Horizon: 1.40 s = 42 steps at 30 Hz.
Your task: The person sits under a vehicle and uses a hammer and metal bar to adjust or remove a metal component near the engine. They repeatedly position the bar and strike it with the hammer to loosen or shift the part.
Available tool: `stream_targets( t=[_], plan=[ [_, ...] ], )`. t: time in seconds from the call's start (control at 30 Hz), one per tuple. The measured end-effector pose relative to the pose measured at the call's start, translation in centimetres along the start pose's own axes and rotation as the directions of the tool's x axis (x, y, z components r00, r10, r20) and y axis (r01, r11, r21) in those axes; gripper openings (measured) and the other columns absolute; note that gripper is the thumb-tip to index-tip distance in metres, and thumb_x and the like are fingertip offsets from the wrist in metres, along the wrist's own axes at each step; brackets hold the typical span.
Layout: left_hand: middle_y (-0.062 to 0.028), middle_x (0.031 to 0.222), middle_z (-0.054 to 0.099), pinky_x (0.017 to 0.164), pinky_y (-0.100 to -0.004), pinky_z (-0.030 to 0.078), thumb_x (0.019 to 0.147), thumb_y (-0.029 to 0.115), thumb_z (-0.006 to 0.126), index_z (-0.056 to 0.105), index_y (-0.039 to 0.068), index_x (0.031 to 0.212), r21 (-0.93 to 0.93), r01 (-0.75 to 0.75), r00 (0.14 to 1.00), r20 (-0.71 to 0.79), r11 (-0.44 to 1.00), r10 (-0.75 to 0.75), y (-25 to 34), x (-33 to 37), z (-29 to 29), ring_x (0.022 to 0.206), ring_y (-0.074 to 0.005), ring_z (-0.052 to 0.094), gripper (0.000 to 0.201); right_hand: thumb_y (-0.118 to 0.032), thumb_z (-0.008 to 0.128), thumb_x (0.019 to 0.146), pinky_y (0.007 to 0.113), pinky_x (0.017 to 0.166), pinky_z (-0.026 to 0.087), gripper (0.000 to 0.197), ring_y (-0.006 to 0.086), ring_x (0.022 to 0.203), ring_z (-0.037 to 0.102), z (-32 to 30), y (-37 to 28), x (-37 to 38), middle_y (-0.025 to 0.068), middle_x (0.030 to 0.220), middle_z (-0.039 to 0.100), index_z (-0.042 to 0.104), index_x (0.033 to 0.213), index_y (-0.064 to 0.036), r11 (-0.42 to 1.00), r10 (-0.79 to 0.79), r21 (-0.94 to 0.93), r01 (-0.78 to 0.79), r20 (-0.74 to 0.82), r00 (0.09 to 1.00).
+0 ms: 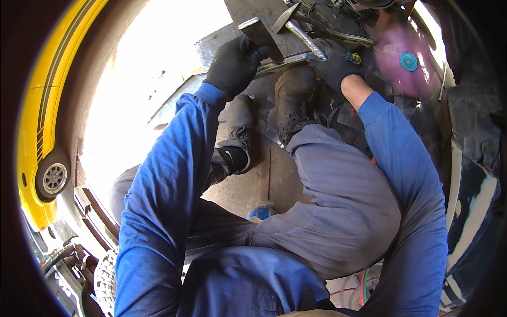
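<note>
Both my hands wear black gloves and work low in front of my boots (pixel 293 100). My left hand (pixel 232 67) is closed on a dark flat metal bar (pixel 262 38) with a shiny end. In my right hand (pixel 335 66) is the lower end of a hammer (pixel 305 40); its metal handle slants up and left to a pointed head. Beneath and between the hands runs a long metal strip (pixel 285 64), close to the toe of one boot. The gloves partly hide how the fingers lie on the bar and handle.
A yellow car (pixel 47 90) with black stripes stands at far left. To the right, a pink blurred disc with a teal hub (pixel 408 62) looks like a spinning fan. Dark scrap and rods (pixel 343 36) lie beyond my right hand. Red and green hoses (pixel 364 285) show near the bottom.
</note>
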State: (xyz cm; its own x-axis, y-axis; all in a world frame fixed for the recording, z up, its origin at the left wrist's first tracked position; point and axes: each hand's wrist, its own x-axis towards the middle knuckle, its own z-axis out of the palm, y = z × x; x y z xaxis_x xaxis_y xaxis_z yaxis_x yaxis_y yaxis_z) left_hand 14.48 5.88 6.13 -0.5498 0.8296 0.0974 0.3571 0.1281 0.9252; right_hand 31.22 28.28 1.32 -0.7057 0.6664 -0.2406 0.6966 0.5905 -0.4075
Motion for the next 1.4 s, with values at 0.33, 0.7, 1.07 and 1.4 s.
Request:
stream_targets(
  t=[0.33, 0.7, 1.07, 1.4],
  plan=[
    [-0.0102, 0.106, 0.078, 0.086, -0.035, 0.055, 0.098, 0.013, 0.071, 0.072, 0.001, 0.114, 0.032, 0.009, 0.998, -0.07, 0.999, -0.006, -0.9, -0.1, 0.9, 0.097, -0.0173, 0.073, 0.021, -0.067, 0.065, 0.088, 0.046, 0.108, 0.047, 0.089, 0.0415, 0.13, 0.059, -0.5, -0.7, -1.4, 0.0281, 0.138, 0.062, 0.054, 0.141, 0.0038, 0.995, 0.088, 0.043, -0.09, 0.051, 0.995],
    [-0.0149, 0.104, 0.077, 0.084, -0.0382, 0.056, 0.097, 0.013, 0.068, 0.071, 0.004, 0.115, 0.206, -0.141, 0.989, -0.018, 0.968, 0.148, 1.0, 0.5, 1.7, 0.094, -0.0253, 0.074, 0.02, -0.044, 0.061, 0.1, 0.042, 0.08, 0.054, 0.056, 0.0275, 0.091, 0.069, -7.2, -1.6, -5.9, 0.0194, 0.106, 0.072, 0.06, 0.14, -0.0062, 0.948, -0.182, 0.265, 0.178, -0.01, 0.983],
    [-0.0191, 0.105, 0.076, 0.086, -0.043, 0.056, 0.1, 0.022, 0.065, 0.069, 0.007, 0.118, 0.233, -0.098, 0.994, 0.07, 0.967, 0.083, 1.7, 1.3, 1.5, 0.101, -0.0376, 0.072, 0.024, -0.009, 0.059, 0.103, 0.028, 0.067, 0.05, 0.045, 0.0073, 0.076, 0.058, -15.0, -5.8, -18.6, 0.0077, 0.091, 0.069, 0.057, 0.148, -0.004, 0.79, -0.296, 0.433, 0.435, -0.351, 0.888],
    [-0.0253, 0.103, 0.071, 0.086, -0.0504, 0.054, 0.103, 0.036, 0.055, 0.068, 0.008, 0.118, 0.327, -0.113, 0.994, 0.024, 0.938, 0.111, 1.1, 1.3, 2.4, 0.1, -0.0475, 0.067, 0.034, -0.011, 0.056, 0.105, 0.026, 0.071, 0.052, 0.037, 0.0087, 0.082, 0.064, -19.4, -9.5, -20.3, 0.0063, 0.104, 0.072, 0.062, 0.141, -0.0022, 0.936, -0.198, 0.257, 0.241, -0.182, 0.963]
  ],
)
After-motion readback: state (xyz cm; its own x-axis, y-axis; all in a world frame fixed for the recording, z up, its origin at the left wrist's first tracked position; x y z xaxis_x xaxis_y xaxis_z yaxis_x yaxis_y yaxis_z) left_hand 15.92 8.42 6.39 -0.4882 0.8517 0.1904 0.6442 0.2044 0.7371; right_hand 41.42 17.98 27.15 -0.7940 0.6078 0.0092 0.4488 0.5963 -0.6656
